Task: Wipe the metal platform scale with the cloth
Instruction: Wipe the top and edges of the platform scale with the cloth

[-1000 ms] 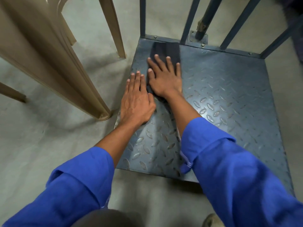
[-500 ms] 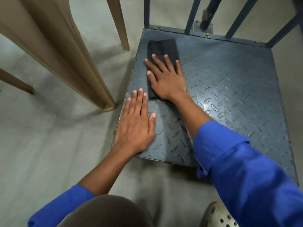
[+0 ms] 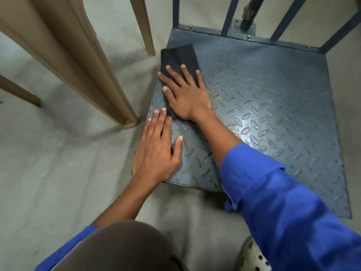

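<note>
The metal platform scale [image 3: 273, 106] is a blue-grey chequer plate lying on the floor, with upright rails at its far edge. A folded black cloth [image 3: 179, 57] lies flat near the plate's far left corner. My right hand [image 3: 185, 92] presses flat on the cloth with fingers spread, covering its near half. My left hand [image 3: 158, 147] rests palm down on the plate's left edge, just behind the cloth, and holds nothing.
Beige plastic chair legs [image 3: 125, 114] stand on the grey floor just left of the plate, one [image 3: 146, 36] close to the cloth corner. Blue rails [image 3: 230, 14] and a dark post [image 3: 248, 14] rise at the far edge. My knee and shoe show below.
My right hand has drawn the cloth back from the far rail and a little leftward toward the plate's left edge. My left hand slid back toward the near left corner.
</note>
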